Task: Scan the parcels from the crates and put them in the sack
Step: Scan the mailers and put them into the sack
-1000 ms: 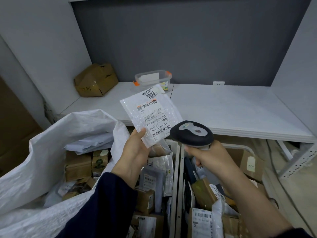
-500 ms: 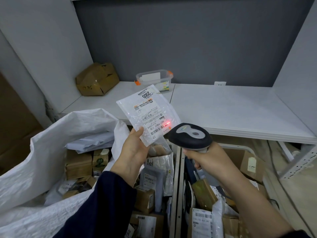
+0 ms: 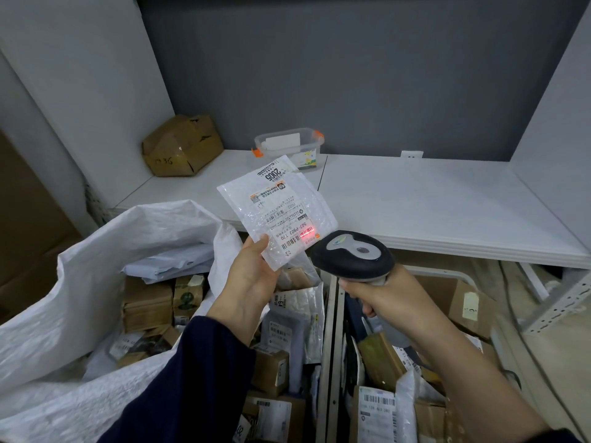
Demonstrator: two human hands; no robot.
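Your left grip (image 3: 252,276) pinches the flat white bubble-wrap parcel (image 3: 275,212) by its near corner, label facing you, just right of the white woven sack (image 3: 96,282), so the black-and-grey handheld scanner (image 3: 351,257) clasped in your right grip (image 3: 393,295) lights its barcode

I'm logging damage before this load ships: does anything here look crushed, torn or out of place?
Yes: the brown cardboard box in the back left corner of the shelf is dented and misshapen, its flaps buckled. The parcel in front of the scanner looks intact.
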